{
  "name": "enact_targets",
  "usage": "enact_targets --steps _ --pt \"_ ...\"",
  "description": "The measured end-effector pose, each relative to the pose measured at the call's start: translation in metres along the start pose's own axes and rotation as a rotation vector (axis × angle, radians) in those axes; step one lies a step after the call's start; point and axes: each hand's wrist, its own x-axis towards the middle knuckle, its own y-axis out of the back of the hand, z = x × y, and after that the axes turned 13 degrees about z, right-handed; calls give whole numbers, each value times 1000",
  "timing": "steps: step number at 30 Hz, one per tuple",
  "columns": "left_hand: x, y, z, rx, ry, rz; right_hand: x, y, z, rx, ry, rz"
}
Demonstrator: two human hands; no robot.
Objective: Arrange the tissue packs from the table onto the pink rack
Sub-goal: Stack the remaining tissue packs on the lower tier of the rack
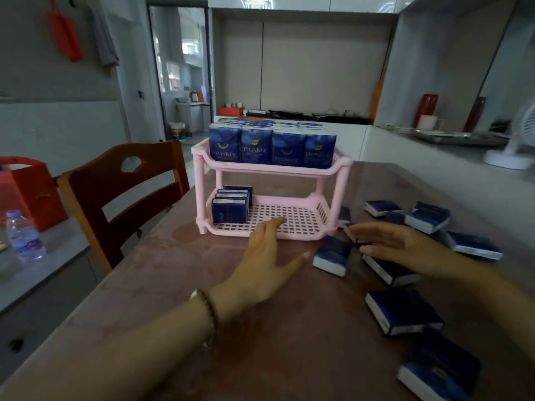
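Observation:
A pink two-tier rack (304, 219) stands on the brown table (179, 273). Its top shelf is packed with upright blue tissue packs (272, 147). A few more packs (231, 206) stand at the left end of the bottom shelf. Several loose packs lie on the table to the right, the nearest to the rack being one pack (331, 256). My left hand (266, 259) is open just in front of the bottom shelf, fingers spread, holding nothing. My right hand (396, 244) hovers open over the loose packs, fingers pointing left.
A wooden chair (124, 198) stands at the table's left side. Beyond it sit a water bottle (24, 235) and a red bag (29, 189). A white fan (518, 140) stands on the counter at the right.

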Motion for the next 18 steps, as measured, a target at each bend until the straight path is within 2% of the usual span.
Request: enact_targets --steps 5,10,12,16,18 --pt "11 -61 13 84 106 -50 -33 26 9 -129 -60 -24" --pt "27 -81 13 178 112 -49 -41 40 0 -443 -29 -283" --pt "28 -80 14 120 125 -89 -43 39 1 -528 -6 -333" --pt "23 -70 26 -228 97 -275 -45 37 1 -478 -7 -351" --pt "16 -62 32 -279 71 -325 -45 37 2 -457 -17 -343"
